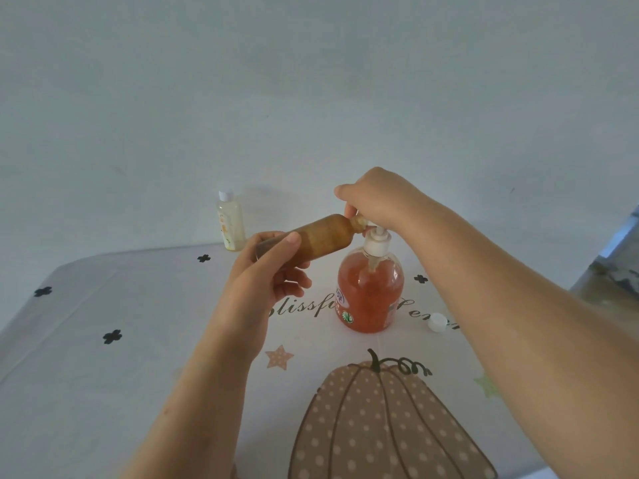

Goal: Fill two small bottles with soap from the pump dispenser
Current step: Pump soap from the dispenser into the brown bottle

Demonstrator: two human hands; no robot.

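Note:
A clear pump dispenser [370,292] of orange soap stands upright mid-table. My left hand [273,271] grips a small bottle [321,238] that looks brown-orange, tilted nearly sideways, its open neck held at the pump spout. My right hand [377,202] rests on top of the pump head with fingers bent down over it; the spout is partly hidden under those fingers. A second small bottle [230,221], pale and clear with a white cap on, stands upright near the table's far edge, to the left.
A loose white cap [436,322] lies on the tablecloth [121,375] right of the dispenser. The cloth bears a pumpkin print and black clover marks. A plain wall rises behind the table. The table's right edge drops off beside my right forearm.

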